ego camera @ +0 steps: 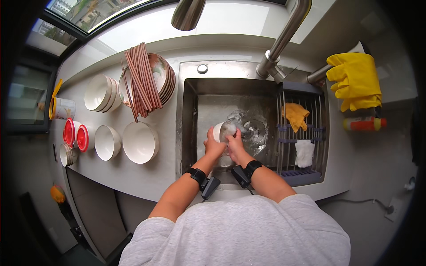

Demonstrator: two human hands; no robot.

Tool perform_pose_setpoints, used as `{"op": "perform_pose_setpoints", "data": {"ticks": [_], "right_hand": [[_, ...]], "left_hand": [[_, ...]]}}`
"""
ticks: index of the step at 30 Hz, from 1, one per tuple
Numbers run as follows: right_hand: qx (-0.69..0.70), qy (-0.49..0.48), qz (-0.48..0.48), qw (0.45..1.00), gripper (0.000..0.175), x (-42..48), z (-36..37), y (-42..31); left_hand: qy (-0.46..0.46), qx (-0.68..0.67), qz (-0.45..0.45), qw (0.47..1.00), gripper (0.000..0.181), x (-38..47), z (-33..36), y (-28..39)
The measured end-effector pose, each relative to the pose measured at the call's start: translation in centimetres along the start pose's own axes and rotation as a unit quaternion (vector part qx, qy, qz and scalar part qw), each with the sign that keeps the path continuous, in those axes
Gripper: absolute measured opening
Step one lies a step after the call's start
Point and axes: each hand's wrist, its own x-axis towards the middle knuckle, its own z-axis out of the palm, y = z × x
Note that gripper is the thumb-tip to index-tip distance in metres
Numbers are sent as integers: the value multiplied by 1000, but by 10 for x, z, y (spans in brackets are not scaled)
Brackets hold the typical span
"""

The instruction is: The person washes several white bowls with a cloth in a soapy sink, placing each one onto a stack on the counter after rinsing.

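Above the sink basin, my left hand grips the left side of a small white bowl, which is tilted. At the bowl's right side is my right hand, its thumb and fingers closed on the rim. Clear, frothy water fills the bowl's mouth and spills over to the right, blurring what lies inside. Below the hands is the stainless steel sink, its bottom wet, with water swirling around the drain. Black straps with small devices sit on both my wrists.
A roll-out drying rack spans the sink's right side, holding an orange cloth and a white cloth. Left stand stacked plates under chopsticks, and several white bowls. The faucet rises behind; yellow gloves hang right.
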Motion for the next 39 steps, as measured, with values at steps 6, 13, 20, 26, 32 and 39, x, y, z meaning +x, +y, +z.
{"op": "perform_pose_setpoints", "data": {"ticks": [6, 13, 20, 26, 32, 39], "right_hand": [[81, -137, 72, 985, 53, -16, 7, -26], [-324, -314, 13, 892, 25, -4, -9, -29], [-699, -233, -191, 649, 30, -46, -22, -77], [-759, -230, -196, 577, 38, -64, -39, -91], [-631, -130, -201, 738, 54, -55, -59, -93], [-476, -122, -315, 812, 62, -55, -46, -111]], "left_hand": [[-154, -182, -100, 966, 91, 0, -23, 8], [-231, -210, -90, 946, 100, -17, -39, 22], [-89, -76, 80, 990, 93, -29, -30, 13], [12, 130, 262, 956, 88, -61, -35, 27], [48, 202, 356, 911, 81, -100, -56, 44], [39, 152, 386, 909, 82, -120, -69, 51]]}}
